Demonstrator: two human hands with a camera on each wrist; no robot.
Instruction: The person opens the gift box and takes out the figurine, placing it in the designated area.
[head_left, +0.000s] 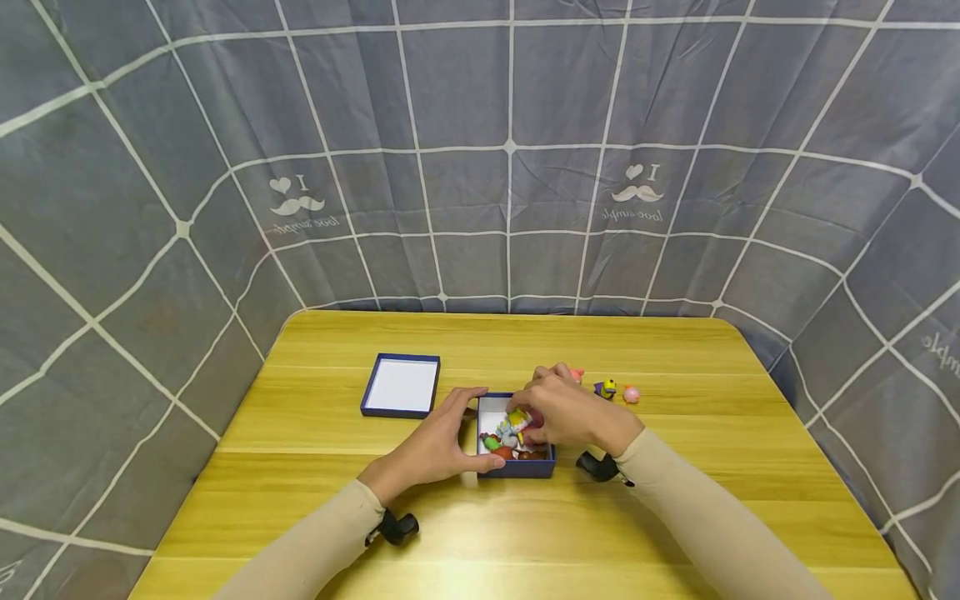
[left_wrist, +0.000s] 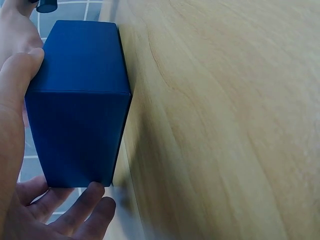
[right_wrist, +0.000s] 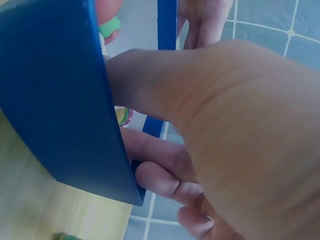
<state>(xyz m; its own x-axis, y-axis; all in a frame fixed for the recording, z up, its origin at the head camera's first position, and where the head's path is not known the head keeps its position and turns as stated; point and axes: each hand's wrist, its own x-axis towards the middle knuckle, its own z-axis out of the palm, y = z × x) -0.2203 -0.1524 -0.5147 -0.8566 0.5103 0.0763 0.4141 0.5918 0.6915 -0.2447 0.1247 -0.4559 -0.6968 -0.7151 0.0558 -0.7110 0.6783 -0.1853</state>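
Observation:
A dark blue box with a white inside sits on the table and holds several small colourful toy figurines, a green one among them. My left hand grips the box from its left side, thumb on the near wall and fingers at the far wall. In the left wrist view the blue outer walls stand between that thumb and fingers. My right hand reaches into the box from the right and pinches a yellow-topped figurine. Its fingertips are partly hidden behind the wall in the right wrist view.
A blue lid with a white inside lies at the left. To the right of the box are a purple-and-yellow figurine, a pink one and another pink piece partly behind my right hand. A grey checked cloth surrounds the table.

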